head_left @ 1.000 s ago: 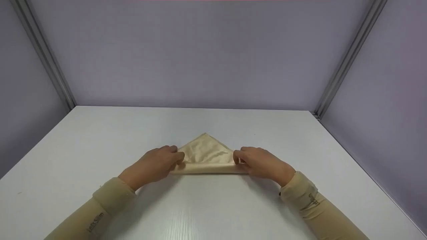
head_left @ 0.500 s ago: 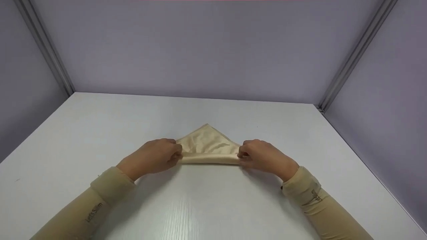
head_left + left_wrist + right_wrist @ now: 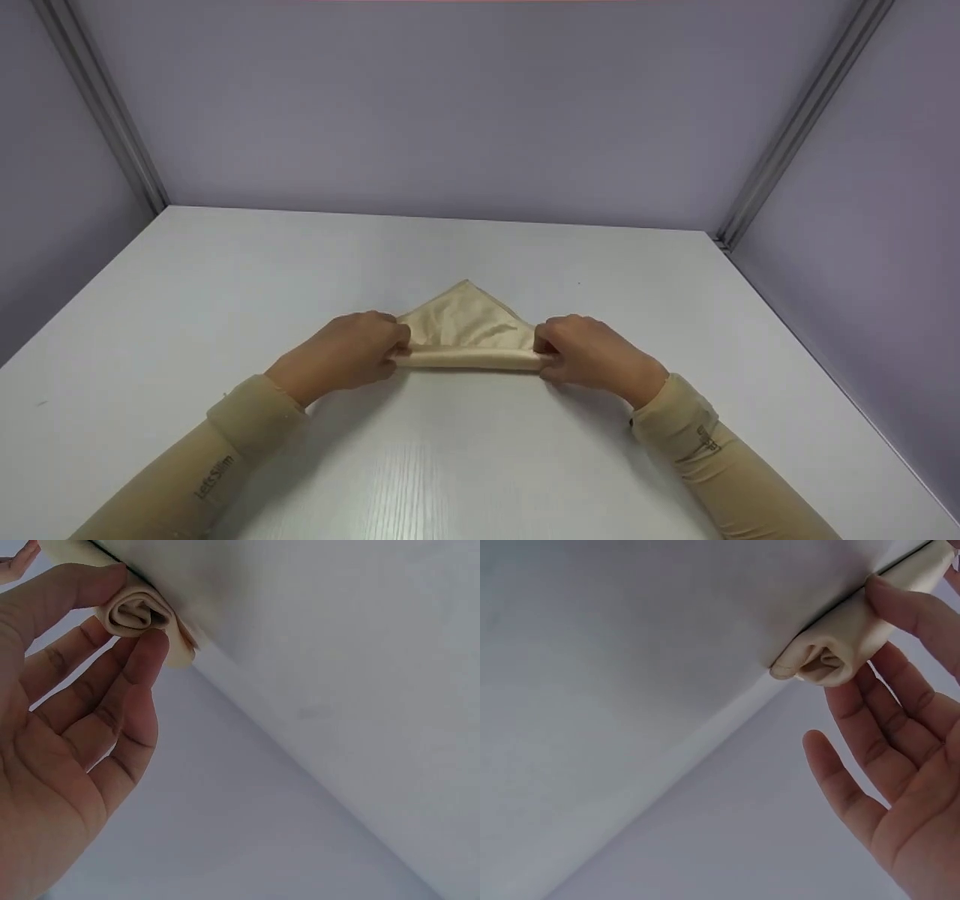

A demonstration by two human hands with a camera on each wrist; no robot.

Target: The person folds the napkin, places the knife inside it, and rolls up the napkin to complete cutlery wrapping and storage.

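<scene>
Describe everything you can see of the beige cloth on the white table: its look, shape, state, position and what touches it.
The beige cloth looks soft, slightly glossy and creased. It lies on the white table, its near edge rolled into a tight tube and the unrolled rest forming a triangle pointing away. The wrist views show spiral layers at both ends. The left hand pinches the roll's left end between thumb and fingers; the right hand holds the right end.
</scene>
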